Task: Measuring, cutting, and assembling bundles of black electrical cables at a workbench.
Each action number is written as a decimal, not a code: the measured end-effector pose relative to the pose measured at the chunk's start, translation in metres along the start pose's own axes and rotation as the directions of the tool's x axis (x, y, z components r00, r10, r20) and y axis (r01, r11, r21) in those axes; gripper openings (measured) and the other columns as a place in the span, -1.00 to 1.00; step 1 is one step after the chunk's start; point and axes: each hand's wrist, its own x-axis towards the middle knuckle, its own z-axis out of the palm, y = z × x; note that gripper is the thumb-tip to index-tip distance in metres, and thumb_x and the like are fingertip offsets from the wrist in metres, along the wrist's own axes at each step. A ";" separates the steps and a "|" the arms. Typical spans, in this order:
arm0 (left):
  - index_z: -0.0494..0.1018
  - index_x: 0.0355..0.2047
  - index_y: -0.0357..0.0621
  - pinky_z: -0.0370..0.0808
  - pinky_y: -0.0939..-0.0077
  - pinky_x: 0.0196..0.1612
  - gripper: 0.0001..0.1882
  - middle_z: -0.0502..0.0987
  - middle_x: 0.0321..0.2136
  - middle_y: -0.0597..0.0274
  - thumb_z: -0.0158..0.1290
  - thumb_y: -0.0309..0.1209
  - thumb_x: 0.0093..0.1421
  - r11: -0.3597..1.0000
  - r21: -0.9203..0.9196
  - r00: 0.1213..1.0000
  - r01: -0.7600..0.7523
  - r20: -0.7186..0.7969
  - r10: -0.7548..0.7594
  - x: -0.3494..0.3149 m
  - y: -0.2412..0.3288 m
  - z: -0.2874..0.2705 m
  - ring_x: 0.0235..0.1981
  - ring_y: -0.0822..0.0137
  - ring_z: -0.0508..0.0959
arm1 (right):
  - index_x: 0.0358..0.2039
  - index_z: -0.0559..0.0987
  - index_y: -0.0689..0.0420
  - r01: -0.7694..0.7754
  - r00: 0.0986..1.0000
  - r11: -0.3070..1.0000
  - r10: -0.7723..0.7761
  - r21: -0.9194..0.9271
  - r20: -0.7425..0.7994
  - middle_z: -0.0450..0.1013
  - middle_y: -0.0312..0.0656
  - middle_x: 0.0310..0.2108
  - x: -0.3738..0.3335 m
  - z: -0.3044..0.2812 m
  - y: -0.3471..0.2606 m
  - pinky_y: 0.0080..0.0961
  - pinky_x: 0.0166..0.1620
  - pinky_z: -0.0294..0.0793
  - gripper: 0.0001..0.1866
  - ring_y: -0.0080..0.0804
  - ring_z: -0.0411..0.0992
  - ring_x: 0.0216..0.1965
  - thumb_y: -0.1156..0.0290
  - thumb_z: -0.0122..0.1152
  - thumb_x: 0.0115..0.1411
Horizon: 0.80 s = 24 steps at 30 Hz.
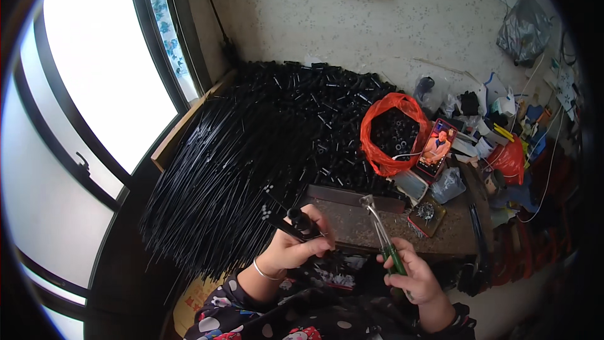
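Note:
My left hand (296, 245) is closed round a dark cylindrical part (299, 218), whose round end points up past my fingers. Slim black pieces with pale spots jut out to the left of the same hand; their kind is unclear. To the right, my right hand (412, 274) grips a screwdriver-like tool by its clear green handle (395, 260). Its long metal shaft (379, 223) rises to a blurred, wider tip over the bench. The two hands are apart, in front of the wooden workbench's near edge (352, 230).
Many long thin black rods (207, 195) lie bundled at left, beside a heap of short black tubes (333, 107). A red plastic bag (371, 160) holds black ring-shaped parts. A propped phone (437, 148) and a small tray of screws (428, 215) are at right, near clutter.

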 end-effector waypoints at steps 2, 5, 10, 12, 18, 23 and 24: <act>0.20 -0.49 -0.17 0.42 0.54 -0.44 -0.67 0.38 -0.67 0.22 0.19 -0.43 -0.03 0.999 0.044 0.999 0.004 -0.033 -0.002 0.001 -0.006 0.001 -0.64 0.42 0.40 | -0.33 0.41 0.27 0.044 0.998 0.989 -0.036 -0.144 0.059 0.24 -0.14 -0.08 -0.001 0.001 -0.007 -0.44 -0.14 0.35 -0.75 -0.34 0.30 -0.06 0.57 0.21 -0.07; 0.22 -0.50 -0.18 0.38 0.64 -0.50 -0.59 0.38 -0.67 0.26 0.26 -0.29 -0.08 0.992 0.119 0.993 0.034 -0.115 -0.020 0.002 -0.009 0.007 -0.65 0.48 0.38 | -0.51 0.48 0.14 0.502 0.836 0.286 -0.401 -0.816 0.374 0.34 -0.22 -0.17 0.009 0.006 -0.040 -0.11 -0.08 0.21 -0.78 -0.15 0.25 -0.08 0.49 0.28 -0.26; 0.26 -0.50 -0.20 0.31 0.76 -0.60 -0.39 0.38 -0.63 0.33 0.23 0.10 -0.15 0.978 0.207 0.980 0.037 -0.198 0.004 0.001 -0.015 0.007 -0.66 0.59 0.37 | -0.53 0.54 0.05 0.377 0.623 -0.522 -0.468 -0.765 0.626 0.36 -0.37 -0.19 0.009 0.008 -0.060 -0.07 -0.08 0.10 -0.81 -0.13 0.21 -0.06 0.43 0.25 -0.28; 0.26 -0.48 -0.20 0.27 0.78 -0.64 -0.31 0.37 -0.64 0.36 0.12 0.25 -0.17 0.966 0.249 0.965 0.075 -0.262 -0.008 0.004 -0.014 0.013 -0.68 0.62 0.35 | -0.49 0.56 0.07 0.380 0.598 -0.537 -0.478 -0.753 0.643 0.37 -0.35 -0.19 0.008 0.008 -0.066 -0.15 -0.11 0.17 -0.79 -0.16 0.24 -0.09 0.46 0.25 -0.27; 0.28 -0.49 -0.21 0.21 0.78 -0.65 -0.31 0.37 -0.64 0.37 0.12 0.24 -0.16 0.981 0.185 0.943 0.067 -0.333 -0.002 -0.002 -0.010 0.015 -0.70 0.63 0.30 | -0.40 0.58 0.17 0.458 0.519 -0.582 -0.439 -0.672 0.734 0.39 -0.15 -0.18 0.007 0.006 -0.073 -0.42 -0.35 0.39 -0.73 -0.22 0.38 -0.25 0.53 0.24 -0.23; 0.36 -0.41 -0.24 0.32 0.71 -0.50 -0.53 0.37 -0.60 0.41 0.20 -0.06 -0.02 0.960 0.261 0.978 -0.100 -0.155 0.143 0.005 -0.001 0.007 -0.60 0.58 0.37 | -0.26 0.44 0.34 0.020 0.915 0.977 0.068 -0.212 0.399 0.45 0.02 -0.23 -0.002 -0.004 -0.021 -0.47 -0.44 0.49 -0.68 -0.21 0.48 -0.44 0.32 0.13 0.11; 0.36 -0.41 -0.25 0.32 0.71 -0.49 -0.56 0.37 -0.59 0.41 0.19 -0.09 0.00 0.957 0.269 0.987 -0.111 -0.084 0.138 0.012 -0.004 0.009 -0.58 0.58 0.37 | -0.24 0.40 0.33 -0.246 0.876 0.958 0.155 0.147 0.456 0.46 0.06 -0.29 -0.009 -0.008 0.001 -0.49 -0.46 0.49 -0.66 -0.24 0.48 -0.46 0.27 0.09 0.15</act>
